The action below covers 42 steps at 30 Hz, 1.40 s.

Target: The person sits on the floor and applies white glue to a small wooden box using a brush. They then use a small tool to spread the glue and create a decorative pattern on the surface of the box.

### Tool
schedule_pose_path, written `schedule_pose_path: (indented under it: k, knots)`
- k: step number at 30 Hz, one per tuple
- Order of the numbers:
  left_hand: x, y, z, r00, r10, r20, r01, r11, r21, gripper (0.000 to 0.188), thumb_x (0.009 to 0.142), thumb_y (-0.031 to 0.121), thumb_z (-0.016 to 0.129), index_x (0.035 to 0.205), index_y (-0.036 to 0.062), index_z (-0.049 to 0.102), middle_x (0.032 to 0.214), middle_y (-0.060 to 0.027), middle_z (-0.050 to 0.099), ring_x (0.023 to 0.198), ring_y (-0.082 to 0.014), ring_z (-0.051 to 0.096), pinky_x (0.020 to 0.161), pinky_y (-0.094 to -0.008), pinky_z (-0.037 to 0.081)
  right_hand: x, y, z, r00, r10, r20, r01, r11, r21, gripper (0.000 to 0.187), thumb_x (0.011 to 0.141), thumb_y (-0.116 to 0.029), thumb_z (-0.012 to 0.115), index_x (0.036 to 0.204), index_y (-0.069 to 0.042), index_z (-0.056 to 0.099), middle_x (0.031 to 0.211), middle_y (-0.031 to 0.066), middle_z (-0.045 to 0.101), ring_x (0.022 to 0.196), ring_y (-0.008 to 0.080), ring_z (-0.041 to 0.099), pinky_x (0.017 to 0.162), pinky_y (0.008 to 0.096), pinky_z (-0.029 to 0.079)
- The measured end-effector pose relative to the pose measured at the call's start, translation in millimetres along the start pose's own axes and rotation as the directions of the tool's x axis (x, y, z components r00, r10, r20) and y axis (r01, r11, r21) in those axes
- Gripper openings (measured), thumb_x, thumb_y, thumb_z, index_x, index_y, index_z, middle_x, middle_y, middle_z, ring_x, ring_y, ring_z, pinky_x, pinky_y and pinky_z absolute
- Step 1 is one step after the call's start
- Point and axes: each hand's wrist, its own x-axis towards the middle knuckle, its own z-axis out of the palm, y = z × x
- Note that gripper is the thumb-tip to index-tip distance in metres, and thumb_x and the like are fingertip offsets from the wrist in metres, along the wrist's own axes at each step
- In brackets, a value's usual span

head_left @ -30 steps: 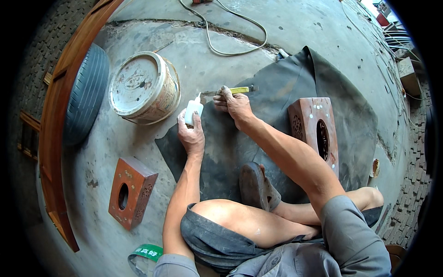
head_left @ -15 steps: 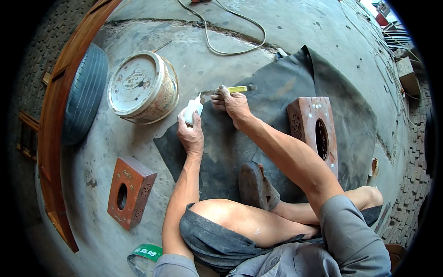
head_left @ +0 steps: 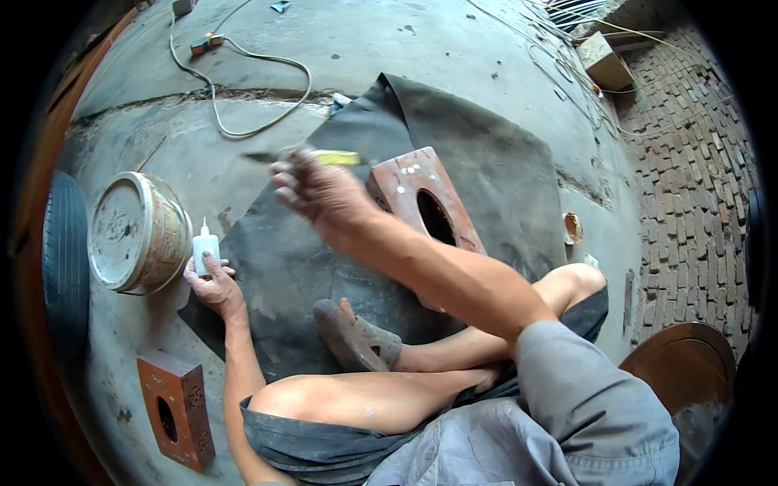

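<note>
Our left hand (head_left: pixel 215 290) clasps the white bottle (head_left: pixel 207 252) low. Our right hand (head_left: pixel 318 191) (blurred) grips the yellow tool (head_left: pixel 336 157) mid-length.

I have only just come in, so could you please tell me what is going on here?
A seated person has a white bottle upright in the left hand, beside the bucket, and a yellow-handled tool in the right hand, which is blurred. A box with pale spots rests on the dark sheet; a second box is on the floor at the left. Neither hand touches a box.
</note>
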Motion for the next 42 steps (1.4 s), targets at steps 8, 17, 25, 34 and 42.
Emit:
schedule_pose_path:
  k: [8, 17, 25, 34, 42]
  knots:
    - [2.0, 6.1, 1.7, 0.999, 0.039, 0.018, -0.040, 0.999, 0.012, 0.038, 0.104, 0.029, 0.061, 0.121, -0.0035, 0.050, 0.081, -0.0128, 0.067, 0.055, -0.0124, 0.058, 0.052, -0.0250, 0.046, -91.4, -140.5, -117.0, 0.863, -0.481, -0.152, 0.387, 0.824, -0.413, 0.023, 0.099, -0.022, 0.067, 0.112, -0.003, 0.063, 0.104, 0.0131, 0.071, 0.095, 0.0218, 0.072, 0.088, 0.0366, 0.062]
    - [3.5, 1.6, -2.4, 0.999, 0.043, 0.031, -0.044, 0.999, 0.019, 0.040, 0.104, 0.032, 0.061, 0.120, -0.0030, 0.051, 0.081, -0.0121, 0.067, 0.056, -0.0114, 0.058, 0.054, -0.0245, 0.047, -75.9, -127.8, -147.0, 0.816, -0.532, -0.227, 0.379, 0.788, -0.486, 0.025, 0.099, -0.015, 0.067, 0.117, 0.000, 0.060, 0.108, 0.0170, 0.070, 0.096, 0.0231, 0.073, 0.085, 0.0320, 0.062]
    - [2.7, 3.8, -1.0, 0.999, 0.038, 0.026, -0.039, 0.999, 0.033, 0.042, 0.103, 0.033, 0.063, 0.120, -0.0035, 0.051, 0.081, -0.0115, 0.067, 0.057, -0.0111, 0.058, 0.054, -0.0243, 0.047, -74.6, -125.8, -145.7, 0.814, -0.539, -0.217, 0.367, 0.767, -0.526, 0.020, 0.099, -0.013, 0.066, 0.115, 0.000, 0.062, 0.108, 0.0154, 0.070, 0.094, 0.0203, 0.072, 0.082, 0.0285, 0.062]
    - [2.8, 4.2, -1.0, 0.999, 0.038, 0.033, -0.039, 0.999, 0.035, 0.039, 0.104, 0.030, 0.062, 0.120, -0.0033, 0.051, 0.080, -0.0119, 0.068, 0.056, -0.0118, 0.058, 0.054, -0.0254, 0.047, -76.5, -124.7, -144.5, 0.815, -0.545, -0.200, 0.350, 0.736, -0.579, 0.021, 0.100, -0.011, 0.065, 0.117, 0.002, 0.062, 0.109, 0.0142, 0.068, 0.095, 0.0172, 0.071, 0.084, 0.0264, 0.063]
    - [2.9, 4.4, -1.8, 0.998, 0.049, 0.035, -0.051, 0.997, 0.053, 0.039, 0.104, 0.031, 0.062, 0.120, -0.0032, 0.051, 0.080, -0.0119, 0.068, 0.056, -0.0117, 0.058, 0.054, -0.0254, 0.047, -74.7, -123.9, -145.4, 0.812, -0.549, -0.196, 0.354, 0.732, -0.583, 0.020, 0.101, -0.009, 0.063, 0.118, 0.002, 0.061, 0.110, 0.0139, 0.067, 0.094, 0.0161, 0.071, 0.084, 0.0254, 0.063]
